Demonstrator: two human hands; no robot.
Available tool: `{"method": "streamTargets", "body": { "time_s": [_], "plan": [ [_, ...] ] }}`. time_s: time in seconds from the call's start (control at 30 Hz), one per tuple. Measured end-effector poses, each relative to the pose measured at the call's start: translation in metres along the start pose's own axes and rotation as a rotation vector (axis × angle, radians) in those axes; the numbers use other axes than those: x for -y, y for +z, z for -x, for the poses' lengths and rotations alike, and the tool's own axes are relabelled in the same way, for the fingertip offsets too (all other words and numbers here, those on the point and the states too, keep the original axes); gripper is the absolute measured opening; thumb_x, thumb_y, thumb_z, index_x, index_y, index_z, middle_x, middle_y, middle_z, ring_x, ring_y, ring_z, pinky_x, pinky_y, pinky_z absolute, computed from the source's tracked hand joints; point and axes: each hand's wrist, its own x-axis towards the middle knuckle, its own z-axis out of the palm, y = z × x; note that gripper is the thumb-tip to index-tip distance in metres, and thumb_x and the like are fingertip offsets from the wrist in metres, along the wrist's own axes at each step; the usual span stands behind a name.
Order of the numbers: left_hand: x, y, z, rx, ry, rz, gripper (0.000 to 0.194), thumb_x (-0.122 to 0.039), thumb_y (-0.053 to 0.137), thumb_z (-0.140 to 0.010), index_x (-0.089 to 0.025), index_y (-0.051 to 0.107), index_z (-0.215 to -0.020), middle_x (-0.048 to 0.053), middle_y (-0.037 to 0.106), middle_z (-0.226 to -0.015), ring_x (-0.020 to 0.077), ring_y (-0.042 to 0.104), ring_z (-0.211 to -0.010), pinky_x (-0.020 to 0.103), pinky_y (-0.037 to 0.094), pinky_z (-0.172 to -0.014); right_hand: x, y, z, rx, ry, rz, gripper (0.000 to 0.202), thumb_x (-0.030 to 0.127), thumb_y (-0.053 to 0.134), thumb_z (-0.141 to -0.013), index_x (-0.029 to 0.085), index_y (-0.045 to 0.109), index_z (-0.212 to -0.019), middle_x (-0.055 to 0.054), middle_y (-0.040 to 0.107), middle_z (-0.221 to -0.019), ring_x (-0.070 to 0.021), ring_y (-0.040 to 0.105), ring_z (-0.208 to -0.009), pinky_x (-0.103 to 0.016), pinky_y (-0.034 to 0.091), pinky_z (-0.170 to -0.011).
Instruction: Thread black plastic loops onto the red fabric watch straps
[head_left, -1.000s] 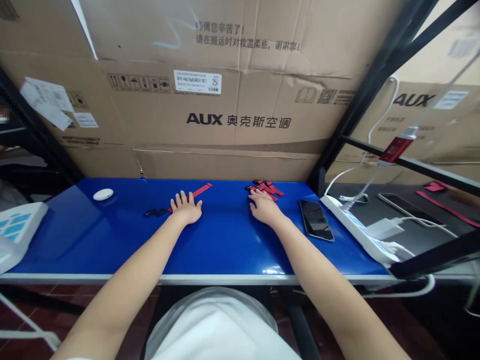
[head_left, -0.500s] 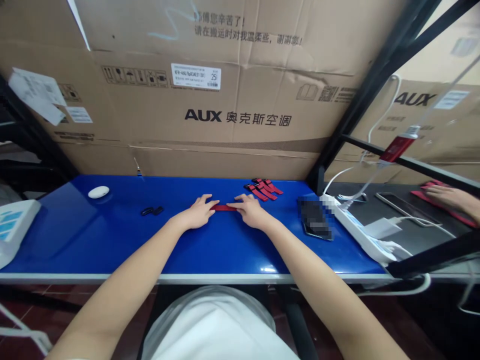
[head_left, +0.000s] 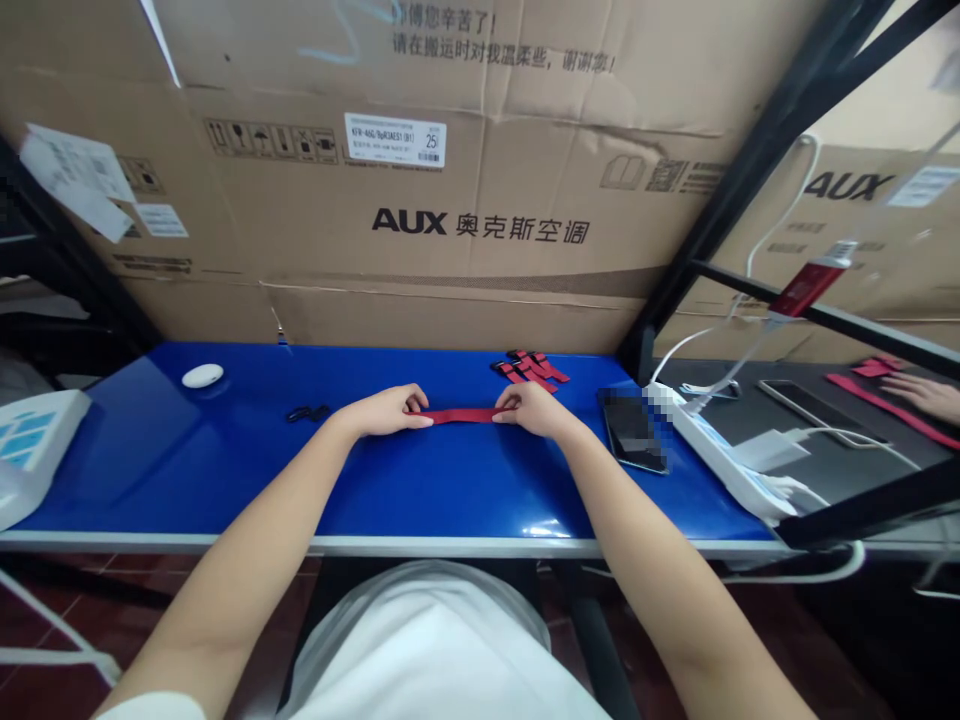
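A red strap stretches sideways between my hands, over the middle of the blue table. My left hand is closed on its left end, with thumb and fingers pinched. The right end is pinched in my right hand. Behind my right hand lies a small pile of red straps with black buckles. Two small black pieces rest on the table to the left of my left hand.
A phone and a white power strip lie on the right. A white oval object and a white device are on the left. Another person's hand is by a red strap at the far right. Cardboard stands behind.
Both hands have gone from resting with spread fingers on the strap to pinching its ends. They are farther apart, and more of the strap shows. The other person's hand has shifted right.
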Motion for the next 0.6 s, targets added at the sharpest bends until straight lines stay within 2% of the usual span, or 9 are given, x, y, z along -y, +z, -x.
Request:
{"method": "streamTargets", "body": {
  "time_s": [0.13, 0.23, 0.33, 0.47, 0.53, 0.6],
  "plan": [
    [0.001, 0.003, -0.005, -0.075, 0.003, 0.027, 0.029, -0.038, 0.071, -0.071, -0.017, 0.068, -0.091, 0.006, 0.070, -0.085, 0.0195, 0.063, -0.078, 0.028, 0.048, -0.069, 0.001, -0.006, 0.003, 0.006, 0.074, -0.160, 0.020, 0.018, 0.082, -0.062, 0.014, 0.064, -0.071, -0.004, 0.066, -0.059, -0.0150, 0.060, -0.051, -0.025, 0.048, -0.049],
    [-0.001, 0.001, -0.005, -0.129, -0.014, 0.023, 0.022, -0.036, 0.071, -0.072, -0.017, 0.072, -0.082, 0.004, 0.070, -0.075, 0.0189, 0.063, -0.070, 0.028, 0.047, -0.064, -0.003, -0.015, 0.003, 0.004, 0.084, -0.250, 0.019, 0.016, 0.080, -0.063, 0.014, 0.067, -0.077, -0.005, 0.069, -0.064, -0.0167, 0.064, -0.057, -0.029, 0.054, -0.058],
    [-0.007, 0.005, -0.004, -0.225, 0.052, 0.036, 0.018, -0.035, 0.070, -0.075, -0.018, 0.073, -0.081, 0.003, 0.070, -0.077, 0.0160, 0.061, -0.062, 0.027, 0.046, -0.060, -0.003, -0.018, 0.003, -0.038, -0.027, -0.117, 0.019, 0.013, 0.079, -0.063, 0.015, 0.069, -0.079, -0.005, 0.072, -0.075, -0.0179, 0.068, -0.071, -0.030, 0.055, -0.071],
    [-0.025, 0.029, -0.005, -0.301, 0.295, 0.012, 0.012, -0.027, 0.066, -0.080, -0.021, 0.076, -0.085, 0.003, 0.069, -0.087, 0.0148, 0.063, -0.072, 0.026, 0.048, -0.068, 0.014, 0.001, 0.008, 0.036, -0.261, 0.042, 0.030, 0.012, 0.077, -0.066, 0.015, 0.068, -0.093, -0.005, 0.072, -0.091, -0.0176, 0.067, -0.088, -0.029, 0.052, -0.083],
    [-0.034, 0.040, -0.006, -0.280, 0.370, -0.005, 0.015, -0.024, 0.063, -0.083, -0.022, 0.076, -0.090, 0.003, 0.068, -0.088, 0.0145, 0.063, -0.075, 0.025, 0.048, -0.071, 0.026, 0.016, 0.013, 0.081, -0.337, 0.138, 0.029, 0.011, 0.073, -0.071, 0.015, 0.067, -0.098, -0.005, 0.071, -0.091, -0.0166, 0.065, -0.084, -0.027, 0.051, -0.079],
    [-0.039, 0.044, -0.005, -0.219, 0.389, -0.040, 0.019, -0.025, 0.060, -0.085, -0.022, 0.075, -0.095, 0.004, 0.068, -0.092, 0.0155, 0.064, -0.079, 0.026, 0.049, -0.076, 0.037, 0.029, 0.017, 0.090, -0.395, 0.250, 0.019, 0.011, 0.064, -0.080, 0.015, 0.068, -0.098, -0.007, 0.070, -0.091, -0.0164, 0.064, -0.080, -0.027, 0.049, -0.076]
  ]
}}
